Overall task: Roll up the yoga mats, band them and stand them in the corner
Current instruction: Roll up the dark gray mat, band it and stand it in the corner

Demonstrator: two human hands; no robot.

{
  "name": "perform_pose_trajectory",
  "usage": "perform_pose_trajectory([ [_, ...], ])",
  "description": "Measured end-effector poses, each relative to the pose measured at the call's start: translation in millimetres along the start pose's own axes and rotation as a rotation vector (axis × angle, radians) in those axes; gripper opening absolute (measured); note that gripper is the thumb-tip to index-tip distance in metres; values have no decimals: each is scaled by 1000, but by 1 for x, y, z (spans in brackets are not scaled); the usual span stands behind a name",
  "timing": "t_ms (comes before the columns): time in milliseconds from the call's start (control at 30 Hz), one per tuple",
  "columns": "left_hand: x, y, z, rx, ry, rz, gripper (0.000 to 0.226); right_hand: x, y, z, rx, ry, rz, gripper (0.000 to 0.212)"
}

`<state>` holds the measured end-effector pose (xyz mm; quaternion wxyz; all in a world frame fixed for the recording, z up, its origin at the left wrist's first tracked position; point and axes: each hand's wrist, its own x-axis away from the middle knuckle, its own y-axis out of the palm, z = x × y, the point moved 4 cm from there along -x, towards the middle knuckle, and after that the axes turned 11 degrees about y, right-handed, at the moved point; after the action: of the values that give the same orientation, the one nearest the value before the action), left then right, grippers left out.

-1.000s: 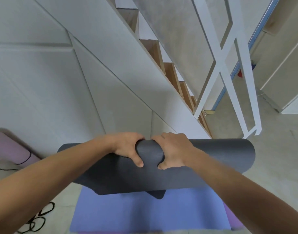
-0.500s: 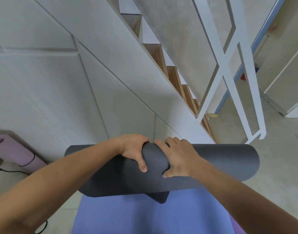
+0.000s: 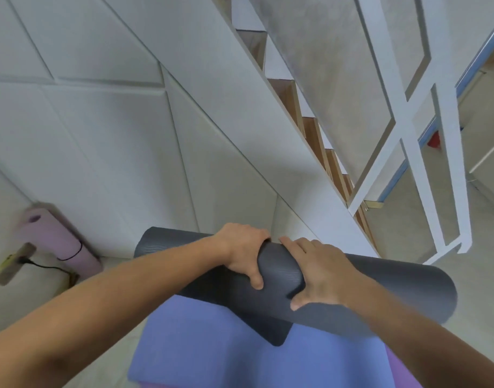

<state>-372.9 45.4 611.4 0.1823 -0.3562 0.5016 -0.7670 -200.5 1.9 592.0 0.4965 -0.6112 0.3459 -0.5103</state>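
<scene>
Grey and ribbed, the rolled mat [image 3: 380, 287] lies crosswise under both hands, its length running out well past each wrist. The left hand [image 3: 244, 254] sits on top of the roll near its middle, fingers curled over the far side and thumb pressed down on the near face, so it grips the roll. The right hand [image 3: 317, 274] lies just beside it, fingers spread flatter over the crown and thumb hooked low on the near side; a narrow strip of mat shows between the two hands. Below the grip, a loose corner of the grey mat hangs out from the roll and rests on the blue mat [image 3: 217, 345], which lies flat beneath it. A purple mat [image 3: 402, 373] shows under the blue one's edge, beneath the right forearm. Far out to the left of the grip, a pink rolled mat [image 3: 58, 243] with a black band [image 3: 72, 254] round it leans at the wall.
</scene>
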Motion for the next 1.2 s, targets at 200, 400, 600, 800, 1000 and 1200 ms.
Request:
perform_pose_trajectory([
  [200,10,4,5,-1,29,-58,99,-11,-19,0,-126,-14,-69,90],
  [400,12,5,9,-269,42,116,88,-12,-27,0,-254,-2,-174,91],
  [600,9,-13,-14,297,-35,-116,74,-3,-8,-18,50,-19,99,119],
  [800,16,-2,5,-166,49,-86,121,-13,-22,-1,-226,6,-165,88],
  [1000,11,-2,6,-277,63,49,90,-5,-19,-1,-284,15,-184,96],
  [1200,10,-10,-14,284,-28,-164,74,2,3,-10,23,-25,52,126],
])
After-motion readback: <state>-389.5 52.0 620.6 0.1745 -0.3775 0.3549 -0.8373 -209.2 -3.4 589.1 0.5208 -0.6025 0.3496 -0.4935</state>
